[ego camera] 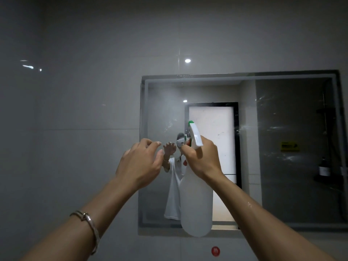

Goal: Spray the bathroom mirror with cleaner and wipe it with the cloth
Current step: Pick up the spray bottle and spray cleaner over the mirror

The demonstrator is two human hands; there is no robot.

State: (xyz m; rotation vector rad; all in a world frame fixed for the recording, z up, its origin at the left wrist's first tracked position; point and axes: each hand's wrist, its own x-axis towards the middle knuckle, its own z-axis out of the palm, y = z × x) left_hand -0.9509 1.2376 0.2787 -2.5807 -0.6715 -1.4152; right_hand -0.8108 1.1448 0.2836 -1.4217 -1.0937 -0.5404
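Note:
A rectangular wall mirror fills the right half of the view, its glass hazy with mist at the upper left and streaked with droplets at the right. My right hand grips the neck of a white spray bottle with a green-tipped nozzle, held upright in front of the mirror, nozzle aimed at the glass. My left hand hovers just left of the bottle's head with fingers loosely curled, holding nothing. No cloth is in view.
Grey glossy wall tiles surround the mirror. A small red round sticker sits on the wall below it. The mirror reflects a doorway, a person in white, and a shelf with a dark bottle at the right.

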